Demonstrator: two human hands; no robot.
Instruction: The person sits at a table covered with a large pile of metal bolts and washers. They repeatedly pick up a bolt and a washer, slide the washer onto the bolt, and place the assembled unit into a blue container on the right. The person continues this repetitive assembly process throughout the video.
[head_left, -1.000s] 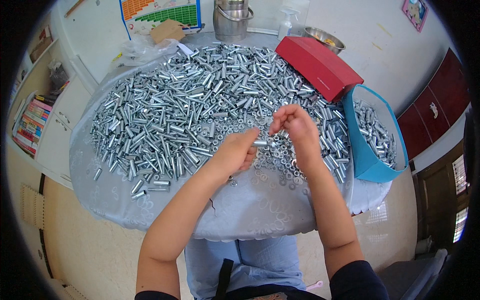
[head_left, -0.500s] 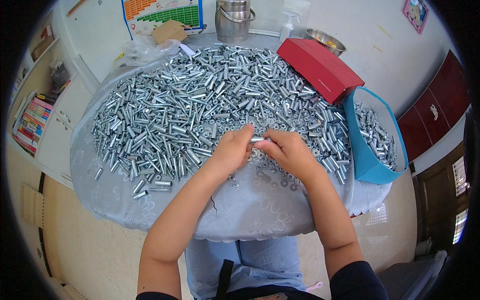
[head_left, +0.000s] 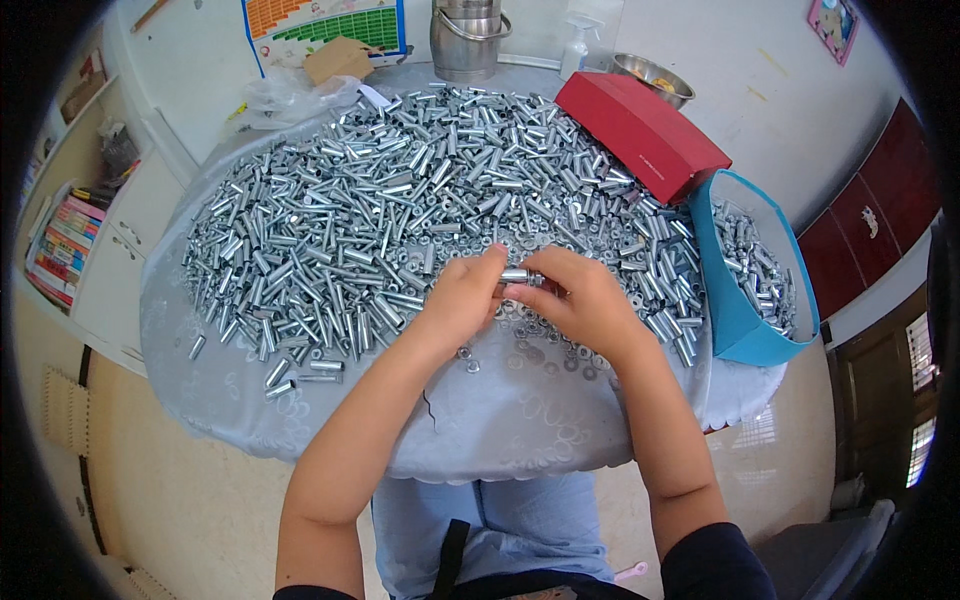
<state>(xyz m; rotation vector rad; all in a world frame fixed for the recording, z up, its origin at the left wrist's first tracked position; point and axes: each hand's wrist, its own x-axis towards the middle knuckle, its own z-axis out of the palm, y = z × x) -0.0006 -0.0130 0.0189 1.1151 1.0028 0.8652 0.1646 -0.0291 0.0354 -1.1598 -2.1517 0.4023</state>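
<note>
Above the near side of the metal pile, my left hand grips the left part of a silvery expansion bolt, which lies level between my hands. My right hand pinches its other end, where a nut and washer show, with thumb below and forefinger above. The curled fingers of both hands are partly hidden. Around and behind them spreads a large heap of metal sleeves and bolts. Loose washers and nuts lie just under and in front of my hands.
A blue fabric bin with finished-looking bolts stands right of the pile, beside a red box. At the back are a steel pot, spray bottle, metal bowl and plastic bag. A grey cloth covers the table.
My right thumb and forefinger have shifted and spread slightly at the bolt's right end, showing more of the nut and washer. My left hand keeps its hold.
</note>
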